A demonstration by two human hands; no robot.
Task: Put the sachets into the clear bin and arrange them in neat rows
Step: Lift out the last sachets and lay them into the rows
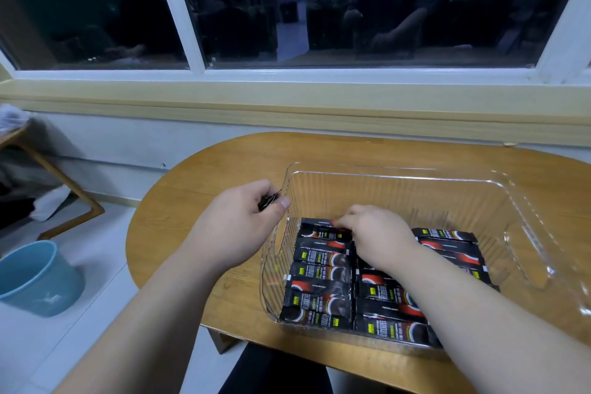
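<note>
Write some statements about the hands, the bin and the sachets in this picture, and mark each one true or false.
The clear bin stands on the wooden table. True.
The sachets in the bin are white. False: they are black with red and yellow print.
The left hand holds dark sachets beside the bin's left wall. True.
The right hand rests on the table. False: it reaches into the bin, onto the sachets.
The blue bucket stands on the table. False: it is on the floor.

Bare forearms (153, 313), dark trousers (271, 373)
</note>
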